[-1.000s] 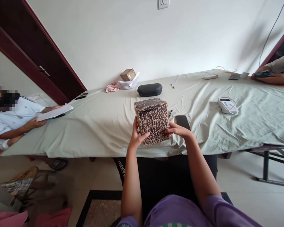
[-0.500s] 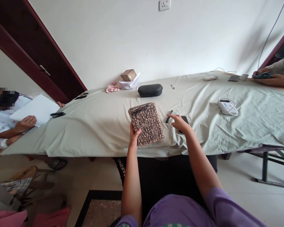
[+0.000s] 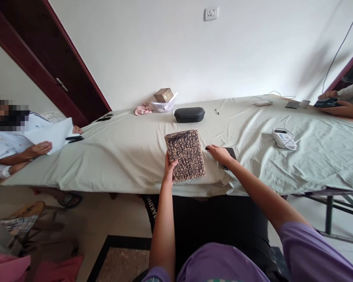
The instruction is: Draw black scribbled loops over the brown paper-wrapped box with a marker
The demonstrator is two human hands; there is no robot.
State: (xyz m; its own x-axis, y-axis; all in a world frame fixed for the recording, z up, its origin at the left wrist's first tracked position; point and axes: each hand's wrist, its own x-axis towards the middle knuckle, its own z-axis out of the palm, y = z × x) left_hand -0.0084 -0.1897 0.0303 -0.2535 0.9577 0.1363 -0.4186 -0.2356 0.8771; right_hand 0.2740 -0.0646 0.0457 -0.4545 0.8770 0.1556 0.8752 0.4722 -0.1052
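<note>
On sheet-draped table [image 3: 129, 152]: left hand [image 3: 169, 172] grips scribbled box [image 3: 186, 154]; right hand [image 3: 219, 153] closes over pen [image 3: 207, 148].

A long table [image 3: 120, 156] draped in pale green cloth runs along a plain white wall [image 3: 164, 51] with a socket [image 3: 211, 13] high up. A dark wooden door [image 3: 47, 66] stands at left. Pale tile floor [image 3: 106, 219], dark-bordered mat [image 3: 120, 262] below.

Box [image 3: 186, 154] lies near the table's [image 3: 129, 152] near edge; phone [image 3: 230, 153] just right of it, case [image 3: 189, 114] beyond it, meter [image 3: 284, 139] farther right, paper [image 3: 54, 135] at far left
</note>
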